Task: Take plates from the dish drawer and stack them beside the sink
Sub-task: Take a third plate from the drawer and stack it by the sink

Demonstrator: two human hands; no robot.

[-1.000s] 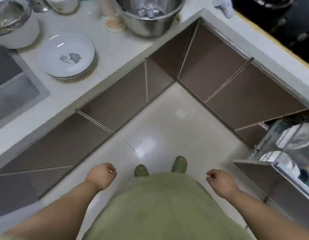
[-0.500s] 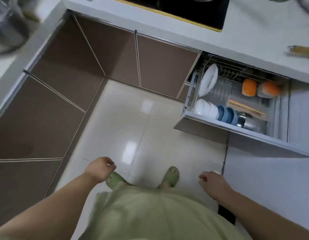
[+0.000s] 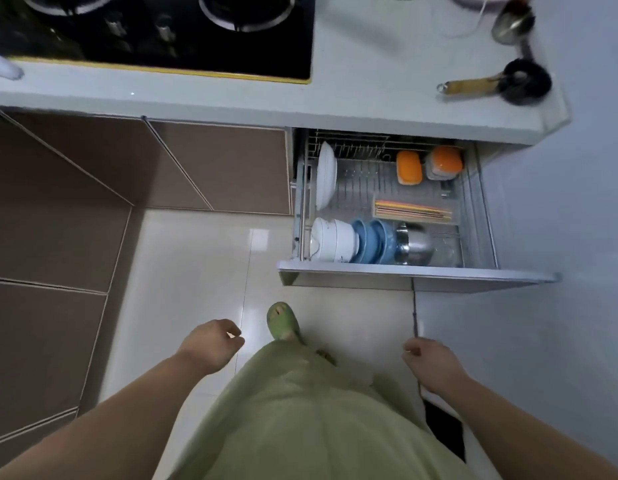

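Observation:
The dish drawer (image 3: pixel 418 271) stands pulled out below the counter, ahead and to the right. A white plate (image 3: pixel 325 174) stands on edge in the wire rack at the drawer's back left. White bowls (image 3: pixel 333 240) and blue bowls (image 3: pixel 373 241) lie along the front. My left hand (image 3: pixel 212 344) hangs low over the floor, fingers loosely curled, holding nothing. My right hand (image 3: pixel 430 363) is curled the same way, below the drawer's front and apart from it. The sink is out of view.
A black gas hob (image 3: pixel 162 32) sits in the pale counter (image 3: pixel 387 98), with a black brush (image 3: pixel 522 83) at its right end. The drawer also holds orange containers (image 3: pixel 409 167), chopsticks (image 3: pixel 413 211) and a steel pot (image 3: pixel 416 244). Brown cabinet doors (image 3: pixel 58 209) line the left.
My view has swung right from the sink corner and the stacked plates to the open drawer, which is now nearer. Both hands stay low, curled and empty.

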